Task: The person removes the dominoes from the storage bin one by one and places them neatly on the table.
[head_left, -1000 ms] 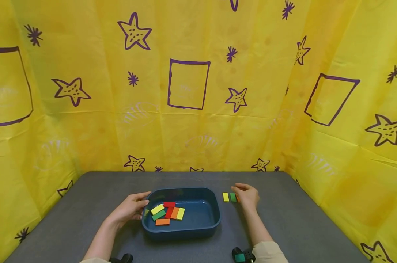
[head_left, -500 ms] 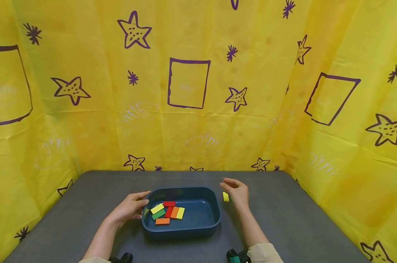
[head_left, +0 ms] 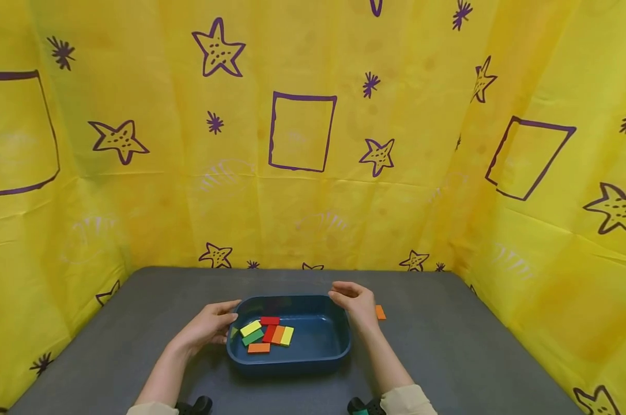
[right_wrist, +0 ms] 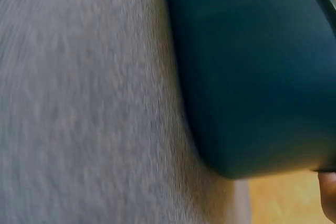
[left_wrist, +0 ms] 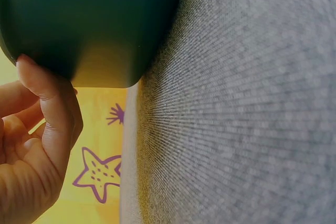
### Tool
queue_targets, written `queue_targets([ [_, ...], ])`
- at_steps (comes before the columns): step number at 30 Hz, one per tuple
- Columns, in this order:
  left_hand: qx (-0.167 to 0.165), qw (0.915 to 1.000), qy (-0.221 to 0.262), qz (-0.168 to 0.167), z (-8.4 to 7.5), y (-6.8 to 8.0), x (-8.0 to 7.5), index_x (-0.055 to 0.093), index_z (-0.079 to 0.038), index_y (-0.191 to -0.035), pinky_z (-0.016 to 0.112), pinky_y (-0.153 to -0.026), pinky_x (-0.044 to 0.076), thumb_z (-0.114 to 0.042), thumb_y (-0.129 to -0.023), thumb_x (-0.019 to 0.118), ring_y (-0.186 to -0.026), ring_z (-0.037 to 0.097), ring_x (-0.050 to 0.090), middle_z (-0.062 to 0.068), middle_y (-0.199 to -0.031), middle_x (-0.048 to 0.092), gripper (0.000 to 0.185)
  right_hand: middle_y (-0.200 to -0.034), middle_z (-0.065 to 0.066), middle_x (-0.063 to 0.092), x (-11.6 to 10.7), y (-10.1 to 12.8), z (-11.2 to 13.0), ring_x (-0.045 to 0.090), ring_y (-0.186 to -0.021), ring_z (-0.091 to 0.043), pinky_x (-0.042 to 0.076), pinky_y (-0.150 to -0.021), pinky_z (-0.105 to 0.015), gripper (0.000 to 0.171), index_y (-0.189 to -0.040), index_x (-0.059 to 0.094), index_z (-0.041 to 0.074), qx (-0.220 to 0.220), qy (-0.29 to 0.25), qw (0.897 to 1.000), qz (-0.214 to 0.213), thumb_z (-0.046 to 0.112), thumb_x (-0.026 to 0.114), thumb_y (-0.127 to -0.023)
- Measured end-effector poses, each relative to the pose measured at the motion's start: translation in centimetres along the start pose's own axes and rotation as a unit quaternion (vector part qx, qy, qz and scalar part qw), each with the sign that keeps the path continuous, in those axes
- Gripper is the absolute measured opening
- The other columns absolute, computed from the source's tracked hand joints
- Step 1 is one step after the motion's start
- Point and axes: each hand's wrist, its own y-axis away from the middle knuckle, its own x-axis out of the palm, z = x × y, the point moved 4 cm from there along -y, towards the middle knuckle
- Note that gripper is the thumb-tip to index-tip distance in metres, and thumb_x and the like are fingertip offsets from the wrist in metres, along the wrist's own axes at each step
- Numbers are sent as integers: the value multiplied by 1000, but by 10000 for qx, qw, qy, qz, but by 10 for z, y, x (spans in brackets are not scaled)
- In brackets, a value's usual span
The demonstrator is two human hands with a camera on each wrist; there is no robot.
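My left hand (head_left: 209, 324) grips the left end of a dark blue plastic box (head_left: 287, 363), thumb at its rim. In the left wrist view, fingertips (left_wrist: 31, 74) touch the box's outer wall. Several flat coloured blocks like dominoes, among them a red block (head_left: 270, 320) and a green block (head_left: 253, 337), lie in the box's left half. Over the box's right rear corner is my right hand (head_left: 359, 305), fingers bent, no block visible between fingertips and thumb. Whether it touches the rim is unclear. An orange block (head_left: 380, 312) lies on the table, partly hidden behind that hand.
A dark grey cloth-covered table (head_left: 448, 346) surrounds the box. Yellow curtains (head_left: 302, 219) with purple star drawings stand at the back and both sides. Black straps with devices (head_left: 365, 406) sit at the wrists.
My right hand has moved left from the row of blocks on the table to the box's right rear corner, uncovering the orange block and hiding the yellow and green ones. The left hand stays put.
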Motion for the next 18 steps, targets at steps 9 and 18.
queue_targets([
  [9,-106,9998,-7,-158,1,-2,-1,30,6,-151,26,-62,53,-13,-101,48,-73,18,58,16,-106,61,56,-114,-22,72,27,4,3,73,-98,-22,59,-86,-33,36,-114,71,-2,-233,101,9973,683,11,79,-81],
  [18,-35,10000,24,-18,1,0,0,28,6,-152,25,-62,52,-14,-102,46,-72,16,58,14,-103,62,57,-117,-22,71,52,9,6,71,-105,-27,57,-93,-39,39,-118,70,2,-234,380,9916,1214,14,78,-82],
])
